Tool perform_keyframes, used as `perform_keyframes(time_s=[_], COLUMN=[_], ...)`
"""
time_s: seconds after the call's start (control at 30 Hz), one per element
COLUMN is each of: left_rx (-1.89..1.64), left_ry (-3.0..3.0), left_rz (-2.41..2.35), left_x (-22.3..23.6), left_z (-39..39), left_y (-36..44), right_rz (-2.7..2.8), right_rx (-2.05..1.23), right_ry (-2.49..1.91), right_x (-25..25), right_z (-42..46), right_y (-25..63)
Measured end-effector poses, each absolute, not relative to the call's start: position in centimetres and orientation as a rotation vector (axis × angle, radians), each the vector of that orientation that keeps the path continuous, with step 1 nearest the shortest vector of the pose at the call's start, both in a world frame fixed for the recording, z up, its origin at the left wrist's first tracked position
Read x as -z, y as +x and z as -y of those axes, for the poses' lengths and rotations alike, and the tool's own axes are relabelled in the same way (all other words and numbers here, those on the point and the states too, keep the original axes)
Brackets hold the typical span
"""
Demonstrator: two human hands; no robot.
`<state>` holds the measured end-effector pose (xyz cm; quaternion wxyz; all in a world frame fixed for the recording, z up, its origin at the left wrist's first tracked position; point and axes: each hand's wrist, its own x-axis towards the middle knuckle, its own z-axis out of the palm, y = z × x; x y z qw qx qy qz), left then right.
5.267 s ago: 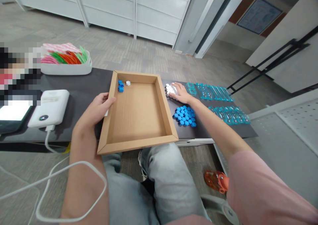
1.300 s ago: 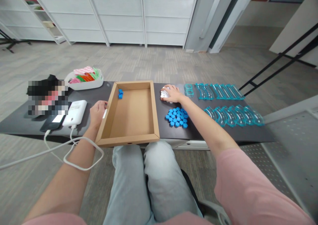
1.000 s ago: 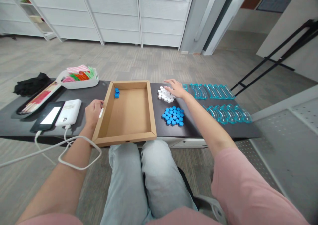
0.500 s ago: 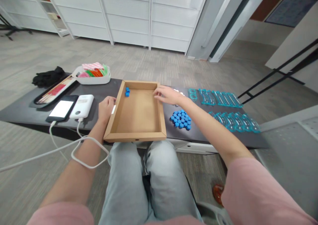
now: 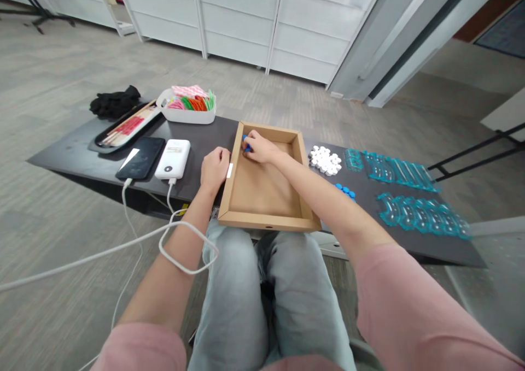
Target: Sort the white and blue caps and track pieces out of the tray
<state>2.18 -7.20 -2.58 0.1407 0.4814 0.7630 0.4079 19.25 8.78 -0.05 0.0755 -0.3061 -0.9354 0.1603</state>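
An open cardboard box (image 5: 266, 188) sits in front of me at the table's edge. My right hand (image 5: 259, 147) reaches into its far left corner, fingers pinched at small blue pieces (image 5: 246, 143) that they partly cover. How many of these pieces the fingers hold is hidden. Against the outside of the box's left wall, my left hand (image 5: 215, 169) rests on the table, curled into a loose fist. Right of the box lies a group of blue round pieces (image 5: 345, 190), partly behind my right forearm. A pile of white pieces (image 5: 325, 160) lies farther back.
Clear teal-edged plastic parts (image 5: 422, 213) lie in rows at the right. At the left are a power bank (image 5: 173, 159), a phone (image 5: 141, 158), a black tray (image 5: 127, 128), a white basket (image 5: 191, 115) and black cloth (image 5: 115, 103). A white cable (image 5: 184, 224) loops over my left forearm.
My right hand has moved left from the box's right wall to the blue pieces in its far left corner. My left hand stays beside the box. The camera view has shifted.
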Motion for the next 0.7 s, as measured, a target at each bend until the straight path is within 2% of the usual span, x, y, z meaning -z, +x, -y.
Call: perform_keyframes(time_s=[0.17, 0.3, 0.53, 0.7], left_rx=[-1.223, -1.235, -1.215, -1.151], left_ry=[1.350, 1.330, 1.291, 1.329], left_rz=[-2.174, -2.151, -2.196, -2.237], left_x=[2.4, 2.3, 2.1, 1.6], left_z=[7.2, 7.2, 7.1, 7.1], left_y=[2.3, 2.3, 2.3, 2.5], right_rz=[2.679, 2.468, 1.970, 1.793], right_rx=[-0.642, -0.698, -0.742, -0.718], right_ry=[-0.813, -0.836, -1.362, -1.637], right_x=[-0.2, -2.0, -5.0, -4.6], right_z=[-7.4, -5.8, 0.0, 3.9], right_y=[22.4, 28.3, 46.2, 56.2])
